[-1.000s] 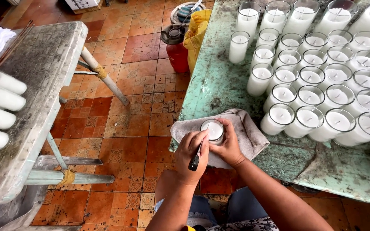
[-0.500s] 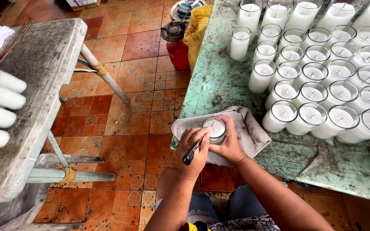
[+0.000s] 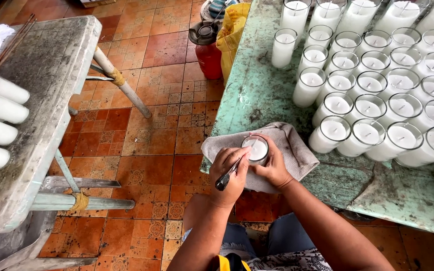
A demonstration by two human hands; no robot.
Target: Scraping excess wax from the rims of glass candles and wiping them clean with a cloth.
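Across the last second the short glass candle jar filled with white wax (image 3: 257,149) had hardly shifted on the grey folded cloth (image 3: 290,150); what changed was the slim tool with the dark handle (image 3: 225,177). A second earlier its handle hung almost straight down from the fist; by this moment it had tipped to a slant, the dark end pointing down and away from the jar and the thin tip lying at the jar's near rim. That looked like a working stroke at the wax surface carried on rather than ended.

The left hand (image 3: 231,175) was closed in a fist round the tool. The right hand (image 3: 272,165) was curled about the far side of the jar, fingers wrapped on the glass, steadying it on the cloth.

The jar sat close to the near edge of the worn green-painted table (image 3: 257,90), with the cloth overhanging that edge just below it. Beyond the jar, on the same table, stood the packed rows of white candles in clear glass jars (image 3: 377,100), near but not touching it. Between the jar and those rows lay a strip of bare table. On the other side of the jar the edge dropped to the orange tiled floor (image 3: 151,145).
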